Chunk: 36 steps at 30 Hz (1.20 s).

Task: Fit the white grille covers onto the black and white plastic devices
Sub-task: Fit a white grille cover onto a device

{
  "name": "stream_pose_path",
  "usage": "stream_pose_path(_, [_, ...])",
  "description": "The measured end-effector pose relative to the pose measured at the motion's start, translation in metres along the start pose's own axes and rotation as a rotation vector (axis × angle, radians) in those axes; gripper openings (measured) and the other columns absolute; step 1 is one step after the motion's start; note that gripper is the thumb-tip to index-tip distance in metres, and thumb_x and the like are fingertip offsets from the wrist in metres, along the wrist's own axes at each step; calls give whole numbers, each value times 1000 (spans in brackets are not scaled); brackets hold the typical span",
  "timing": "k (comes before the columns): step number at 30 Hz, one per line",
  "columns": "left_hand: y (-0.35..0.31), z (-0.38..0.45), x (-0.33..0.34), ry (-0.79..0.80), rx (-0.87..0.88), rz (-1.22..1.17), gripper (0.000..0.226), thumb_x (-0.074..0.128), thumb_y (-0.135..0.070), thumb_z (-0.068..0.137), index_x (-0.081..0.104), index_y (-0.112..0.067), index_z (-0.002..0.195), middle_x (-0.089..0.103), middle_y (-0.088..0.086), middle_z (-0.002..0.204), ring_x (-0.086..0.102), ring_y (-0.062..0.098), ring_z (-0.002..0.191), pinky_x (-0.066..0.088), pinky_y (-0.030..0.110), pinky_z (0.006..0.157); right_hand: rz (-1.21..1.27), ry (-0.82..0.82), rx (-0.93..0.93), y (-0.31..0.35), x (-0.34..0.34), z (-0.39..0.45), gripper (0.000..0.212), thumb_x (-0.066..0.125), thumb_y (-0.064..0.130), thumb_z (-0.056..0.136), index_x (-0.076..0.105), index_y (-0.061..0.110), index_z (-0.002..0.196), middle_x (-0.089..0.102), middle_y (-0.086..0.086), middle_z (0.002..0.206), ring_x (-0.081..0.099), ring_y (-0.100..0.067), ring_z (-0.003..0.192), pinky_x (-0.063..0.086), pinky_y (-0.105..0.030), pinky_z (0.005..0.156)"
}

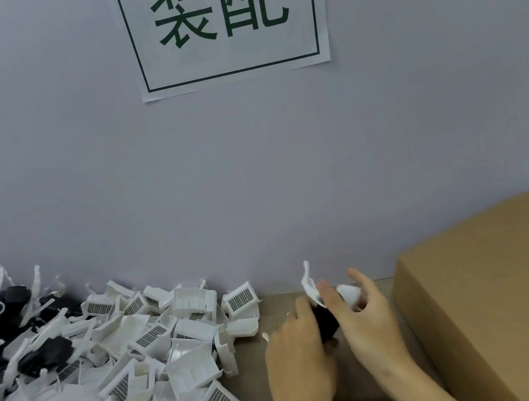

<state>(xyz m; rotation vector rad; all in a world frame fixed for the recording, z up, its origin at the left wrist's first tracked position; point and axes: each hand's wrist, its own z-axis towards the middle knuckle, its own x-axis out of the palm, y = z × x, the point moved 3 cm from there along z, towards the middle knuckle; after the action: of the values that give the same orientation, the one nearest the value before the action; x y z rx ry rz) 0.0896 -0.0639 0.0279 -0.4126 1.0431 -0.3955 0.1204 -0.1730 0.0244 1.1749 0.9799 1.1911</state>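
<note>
Right now both hands are gripping one black-and-white device [327, 322]: the left hand [299, 361] is curling round its dark body, the right hand [368, 319] is clasping its white end. Spare covers [163, 355] are lying left of the left hand. Blurred fingers are hiding the joint, so a cover could be seating crooked and a clip might be snapping.

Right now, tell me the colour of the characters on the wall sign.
Dark green on the white sign, head view.

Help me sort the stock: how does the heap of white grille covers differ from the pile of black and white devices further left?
The grille covers are all white, boxy shells with dark mesh windows; the devices mix black bodies with thin white arms that stick up. The covers' heap spreads wider and reaches toward the hands; the devices sit at the far left, by the wall. Both are loose, jumbled piles on the table.
</note>
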Motion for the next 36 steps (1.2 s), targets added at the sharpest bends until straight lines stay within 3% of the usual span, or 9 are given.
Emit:
stream_pose_path(3, [14, 6, -6, -153, -255, -409, 32, 71, -19, 87, 52, -24, 113, 68, -3, 107, 64, 22, 105, 48, 34, 83, 188, 110, 74, -4, 5, 2, 49, 59, 39, 96, 43, 32, 142, 62, 20, 115, 63, -8, 111, 53, -35, 94])
stream_pose_path(5, [22, 8, -9, -191, -435, -797, 23, 72, -15, 88, 58, -21, 104, 69, 0, 98, 68, 18, 95, 54, 32, 81, 23, 92, 77, -9, 3, 7, 32, 57, 26, 101, 55, 24, 132, 64, 10, 118, 62, -13, 112, 51, -39, 99])
stream_pose_path(7, [29, 10, -10, -218, -579, -1062, 19, 77, -25, 85, 64, -22, 100, 71, 2, 88, 71, 18, 83, 59, 37, 75, -135, 106, 101, -11, 2, 6, 16, 56, 22, 100, 68, 20, 110, 71, 3, 102, 67, -12, 94, 53, -30, 82])
stream_pose_path(10, [36, 13, -11, -295, -713, -1244, 22, 81, -24, 82, 63, -13, 91, 70, 3, 69, 70, 22, 68, 60, 45, 67, -147, 283, 231, -15, 9, -3, 22, 54, 29, 100, 71, 18, 93, 69, -3, 69, 65, -16, 63, 47, -26, 56])
stream_pose_path(15, [30, 17, -12, -314, -655, -1600, 23, 68, -23, 89, 63, -14, 109, 68, 4, 90, 66, 19, 81, 54, 36, 71, 167, 464, 433, -9, 14, -15, 49, 63, 52, 89, 55, 13, 116, 68, -17, 74, 67, -30, 65, 51, -33, 59])
stream_pose_path(18, [28, 16, -14, -221, -549, -1643, 37, 66, -34, 78, 68, -12, 108, 71, 5, 84, 69, 17, 69, 55, 33, 61, 234, 547, 457, -4, 16, -21, 62, 67, 54, 78, 60, 8, 119, 69, -21, 82, 66, -29, 68, 50, -32, 59])
stream_pose_path(24, [21, 8, -1, -12, -625, -1514, 38, 51, -36, 100, 66, -8, 121, 70, 27, 112, 69, 39, 92, 54, 38, 66, 294, 491, 288, 1, 22, -19, 23, 59, 21, 98, 68, 2, 109, 70, -18, 81, 62, -23, 58, 49, -29, 55])
stream_pose_path(30, [27, 4, 4, -54, -695, -1466, 46, 51, -41, 100, 63, -1, 119, 71, 27, 103, 68, 34, 73, 45, 27, 39, 190, 523, 234, 2, 28, -24, 21, 47, 1, 100, 65, 9, 108, 73, -10, 80, 66, -21, 63, 55, -30, 59])
stream_pose_path(36, [33, 7, 1, -121, -683, -1445, 30, 56, -30, 99, 65, -4, 111, 73, 22, 91, 71, 36, 76, 55, 38, 60, 150, 541, 269, 0, 28, -25, 32, 44, 2, 98, 69, 18, 111, 74, -13, 84, 66, -24, 63, 55, -31, 61])
